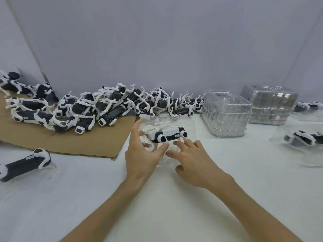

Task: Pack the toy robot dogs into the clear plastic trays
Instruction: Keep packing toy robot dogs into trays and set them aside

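Centre of frame: one white-and-black plastic toy robot dog (167, 135) lies on its side in a clear moulded plastic tray (189, 124), which rests on the white table (157, 206).

Left hand (141, 159): fingers spread and mostly straight, set against the tray's left end, thumb at the front edge. It grips nothing; we judge it is steadying the tray so it doesn't slide.

Right hand (190, 161): fingers extended, tips down on the tray's near side by the dog's legs. It holds nothing either. Prob. pressing the legs into the moulded recess; exact contact unclear thru the plastic.

Supply pile of unpacked robot dogs (108, 105) sits centre-left, partly on a flat brown cardboard sheet (78, 140), within left-hand reach. Two stacks of empty clear trays (225, 112) stand upper right, handy for the right hand. A packed dog in its tray (300, 138) lies at the right edge. One loose dog (26, 163) is lower left.

Status: seating step in hand; many dogs remain.
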